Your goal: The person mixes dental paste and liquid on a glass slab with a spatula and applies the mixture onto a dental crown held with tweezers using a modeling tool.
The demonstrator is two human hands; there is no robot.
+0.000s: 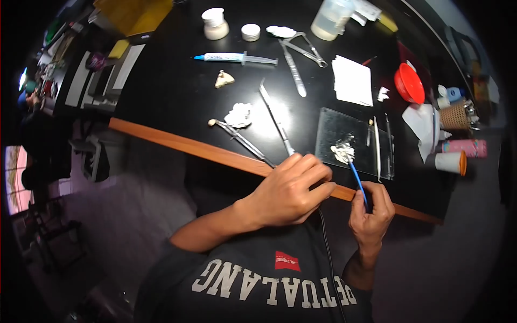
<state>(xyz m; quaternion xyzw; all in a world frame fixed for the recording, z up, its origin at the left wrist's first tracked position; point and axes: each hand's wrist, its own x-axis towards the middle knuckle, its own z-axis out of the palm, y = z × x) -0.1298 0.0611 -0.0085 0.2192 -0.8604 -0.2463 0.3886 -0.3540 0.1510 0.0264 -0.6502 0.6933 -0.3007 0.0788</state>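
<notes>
My right hand (374,212) pinches a thin blue stick (356,178). The stick's far tip reaches a lumpy whitish paste (341,153) on a dark glass slab (333,126). My left hand (295,188) is closed over the table edge, its fingertips pressed together; what they hold, if anything, is hidden. A slim metal instrument with a bent tip (276,118) runs toward its knuckles. Left of that lie another metal instrument with a small cream-coloured piece at its tip (239,139) and a crumpled white wad (238,115).
Farther back are a labelled syringe (229,57), a cream-coloured piece (224,79), a scalpel handle (293,70), jars (215,24), and a bottle (332,20). Rightward are white paper sheets (353,81), a red bowl (409,83) and an orange-lidded cup (451,162). A wooden edge (188,145) borders the table.
</notes>
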